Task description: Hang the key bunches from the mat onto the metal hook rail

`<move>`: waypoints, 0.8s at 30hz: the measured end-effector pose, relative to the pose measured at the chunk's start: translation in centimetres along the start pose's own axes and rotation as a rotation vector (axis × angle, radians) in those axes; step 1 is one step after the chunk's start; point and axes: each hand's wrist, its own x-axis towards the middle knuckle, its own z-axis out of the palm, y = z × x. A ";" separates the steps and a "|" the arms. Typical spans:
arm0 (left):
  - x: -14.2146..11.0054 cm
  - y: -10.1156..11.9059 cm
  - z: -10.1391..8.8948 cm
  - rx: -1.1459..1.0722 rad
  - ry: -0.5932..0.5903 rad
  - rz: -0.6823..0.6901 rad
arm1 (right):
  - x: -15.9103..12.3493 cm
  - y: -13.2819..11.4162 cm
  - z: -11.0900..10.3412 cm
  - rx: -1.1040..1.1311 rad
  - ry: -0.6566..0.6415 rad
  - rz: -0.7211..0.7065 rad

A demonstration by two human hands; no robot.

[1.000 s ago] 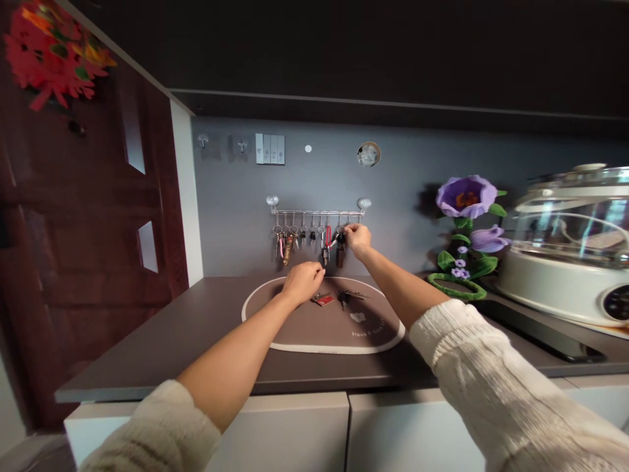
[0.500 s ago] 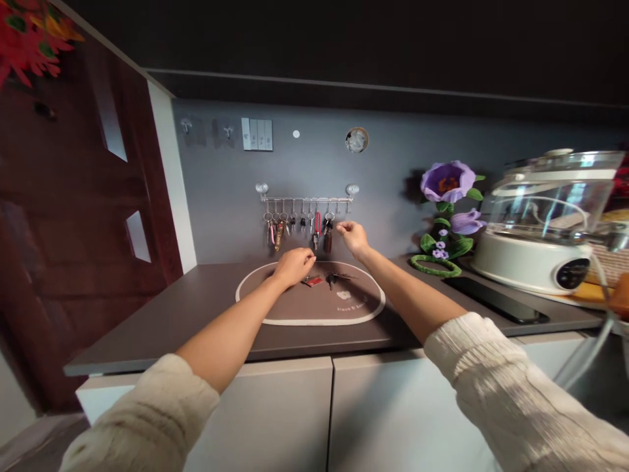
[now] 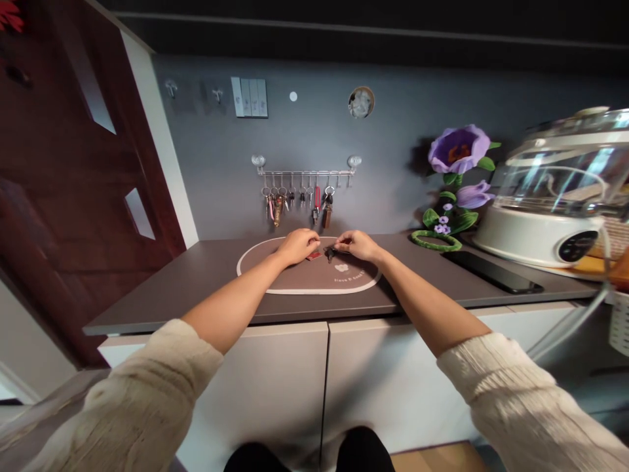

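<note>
My right hand (image 3: 358,245) is low over the brown oval mat (image 3: 289,282), its thumb and fingers pinched at a bunch of dark keys (image 3: 329,254). Part of the bunch is covered by the fingers. My left hand (image 3: 301,246) sits to the left over the mat with its fingers curled together; what they hold, if anything, is hidden. Just beside its fingertips lies a small flat red item (image 3: 314,256). Behind both hands, a clear hook rail (image 3: 307,173) on the wall carries several key rings, among them a red strap (image 3: 317,195) and a brown fob (image 3: 327,217).
On the right of the dark counter (image 3: 171,282) stand a purple flower decoration (image 3: 459,154), a black phone (image 3: 506,272) and a white appliance with a clear top (image 3: 531,236). A dark red door (image 3: 54,196) is at the left, and a dark cabinet overhangs the counter.
My right hand has come down from beside the hanging keys to the keys on the mat. My left hand stays over the mat. The view has tilted downward.
</note>
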 end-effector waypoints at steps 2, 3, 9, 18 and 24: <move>0.0 0.0 0.1 0.002 0.001 0.010 | 0.0 0.1 0.0 -0.072 -0.034 0.008; 0.0 0.0 0.2 0.002 0.003 0.013 | 0.1 0.2 0.0 -0.105 -0.049 0.007; 0.2 0.3 0.4 -0.010 0.012 0.032 | 0.8 1.1 0.5 -0.242 -0.039 -0.055; 0.3 0.9 0.4 0.024 0.047 0.018 | 1.1 0.4 0.4 -0.124 0.054 -0.036; 0.3 1.1 0.8 -0.002 0.097 -0.008 | 1.3 0.1 0.5 0.114 0.101 -0.094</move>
